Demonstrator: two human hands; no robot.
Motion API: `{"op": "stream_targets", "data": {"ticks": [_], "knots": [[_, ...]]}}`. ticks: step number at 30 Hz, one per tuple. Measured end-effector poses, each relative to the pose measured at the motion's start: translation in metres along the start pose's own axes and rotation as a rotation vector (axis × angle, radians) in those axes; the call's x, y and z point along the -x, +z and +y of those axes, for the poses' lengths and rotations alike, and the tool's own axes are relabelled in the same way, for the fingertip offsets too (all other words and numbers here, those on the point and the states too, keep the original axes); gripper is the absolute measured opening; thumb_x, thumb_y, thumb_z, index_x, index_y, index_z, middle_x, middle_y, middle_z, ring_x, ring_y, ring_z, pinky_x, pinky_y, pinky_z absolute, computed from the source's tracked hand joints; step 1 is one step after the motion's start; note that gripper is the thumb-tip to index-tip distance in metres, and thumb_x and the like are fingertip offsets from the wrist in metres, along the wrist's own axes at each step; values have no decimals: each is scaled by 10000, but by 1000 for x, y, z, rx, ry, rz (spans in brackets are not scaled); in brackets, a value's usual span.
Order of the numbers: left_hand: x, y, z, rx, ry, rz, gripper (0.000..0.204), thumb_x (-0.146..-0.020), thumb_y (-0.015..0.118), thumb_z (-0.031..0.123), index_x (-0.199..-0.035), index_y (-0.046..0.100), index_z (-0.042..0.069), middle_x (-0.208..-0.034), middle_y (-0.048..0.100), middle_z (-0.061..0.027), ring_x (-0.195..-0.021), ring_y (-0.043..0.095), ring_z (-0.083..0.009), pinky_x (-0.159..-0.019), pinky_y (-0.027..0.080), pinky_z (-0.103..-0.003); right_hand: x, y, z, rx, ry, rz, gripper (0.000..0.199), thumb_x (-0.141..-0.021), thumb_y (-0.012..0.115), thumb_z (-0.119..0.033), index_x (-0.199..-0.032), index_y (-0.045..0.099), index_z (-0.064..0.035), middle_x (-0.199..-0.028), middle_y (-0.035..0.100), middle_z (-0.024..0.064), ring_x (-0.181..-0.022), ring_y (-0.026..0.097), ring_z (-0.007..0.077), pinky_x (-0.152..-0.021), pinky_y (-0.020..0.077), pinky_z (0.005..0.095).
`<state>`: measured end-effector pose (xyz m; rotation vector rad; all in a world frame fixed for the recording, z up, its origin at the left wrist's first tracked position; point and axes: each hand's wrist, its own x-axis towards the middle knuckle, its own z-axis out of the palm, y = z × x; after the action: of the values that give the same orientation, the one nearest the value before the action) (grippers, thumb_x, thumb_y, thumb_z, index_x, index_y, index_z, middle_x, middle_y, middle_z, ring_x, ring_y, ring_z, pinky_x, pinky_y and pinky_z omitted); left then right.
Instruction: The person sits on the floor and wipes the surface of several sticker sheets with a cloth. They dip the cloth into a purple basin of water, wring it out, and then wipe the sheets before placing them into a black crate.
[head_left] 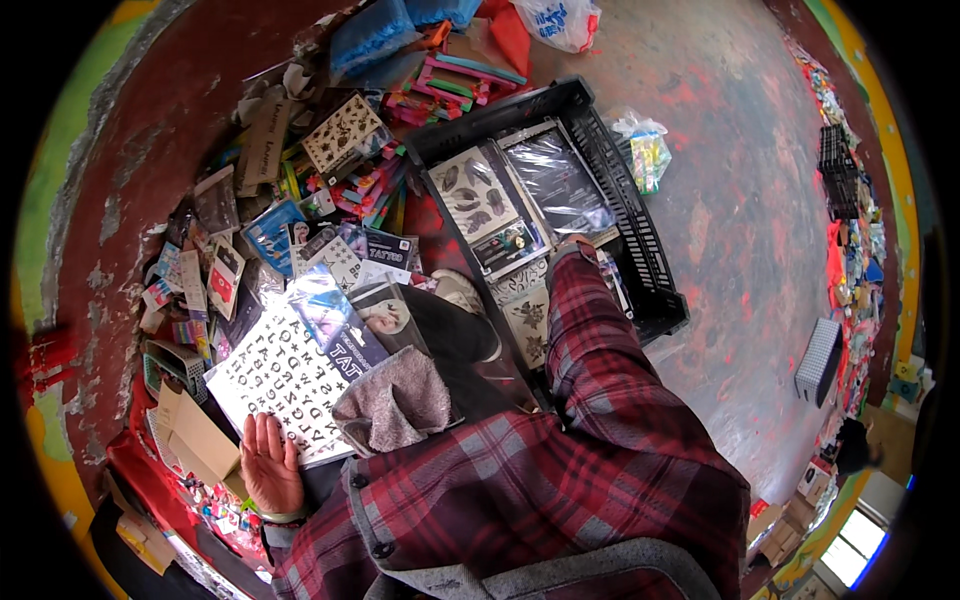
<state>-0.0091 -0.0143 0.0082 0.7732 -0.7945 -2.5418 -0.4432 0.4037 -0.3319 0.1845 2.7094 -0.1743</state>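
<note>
My left hand [270, 470] is open, palm up with its fingers stretched out, beside the lower left edge of a white sheet of black letter tattoos [275, 375]. That sheet lies by my lap, with a dark-headed tattoo pack [345, 350] and a grey-brown cloth [390, 408] next to it. My right hand [572, 244] reaches into a black plastic crate [640, 235]; the sleeve hides most of it, fingers included. In the crate lie a feather tattoo pack [475, 195], a dark wrapped pack [560, 180] and a flower tattoo sheet [528, 325].
Left of the crate spreads a heap of packaged goods, with a gold-patterned tattoo sheet [342, 135] and a cardboard strip [263, 150]. Blue plastic bags [370, 42] lie behind. A small clear bag [645, 150] rests right of the crate; a grey basket [818, 362] stands farther right.
</note>
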Motion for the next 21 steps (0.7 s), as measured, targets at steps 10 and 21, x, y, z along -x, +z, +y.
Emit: {"op": "stream_targets", "data": {"ticks": [10,21], "knots": [[1,-4,-1,33,1,-55,492,-1015,318,242,-1460,191,76,-1500,247,-146,-1384,260,-249,-1069,355,-477,-16,23,11,-169,87,-108,258,-769,687,-278,-803,678,-23,-882,662,181,-833,654,307,-685,507,393],[3,-4,-1,28,-1,-44,493,-1017,311,246,-1463,184,79,-1503,240,-142,-1387,254,-251,-1068,358,-470,-48,30,10,-318,91,-240,244,-773,681,-262,-874,684,-40,-934,657,174,-867,647,314,-710,504,399]]}}
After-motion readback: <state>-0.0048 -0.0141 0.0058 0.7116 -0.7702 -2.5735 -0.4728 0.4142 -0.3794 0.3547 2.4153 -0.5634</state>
